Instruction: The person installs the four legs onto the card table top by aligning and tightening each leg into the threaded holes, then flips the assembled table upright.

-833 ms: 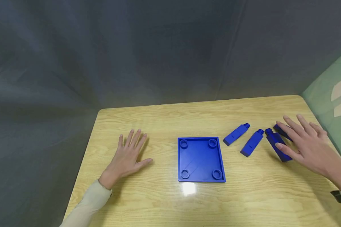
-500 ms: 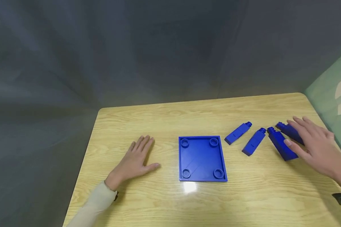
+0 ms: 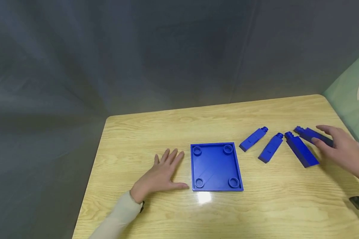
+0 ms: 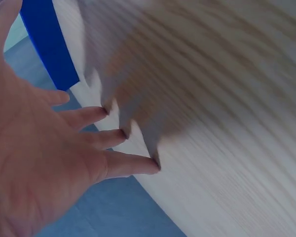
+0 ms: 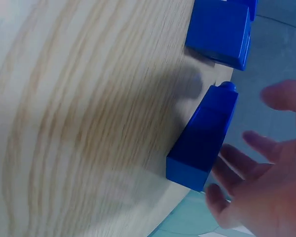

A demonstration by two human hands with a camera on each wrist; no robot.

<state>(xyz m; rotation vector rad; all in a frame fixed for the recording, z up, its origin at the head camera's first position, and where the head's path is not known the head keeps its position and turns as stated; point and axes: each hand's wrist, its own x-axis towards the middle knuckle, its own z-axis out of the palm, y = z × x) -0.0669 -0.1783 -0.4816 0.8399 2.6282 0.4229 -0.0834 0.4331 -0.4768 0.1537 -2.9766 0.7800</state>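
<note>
Both hands spread, grip released: left hand [image 3: 160, 176] flat beside tray [image 3: 216, 166]; right hand [image 3: 344, 151] at leg [image 3: 312, 135].

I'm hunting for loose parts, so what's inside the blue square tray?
Inside the tray are only four round sockets, one per corner, such as; no loose piece lies in it. What is under the tray is covered.
</note>
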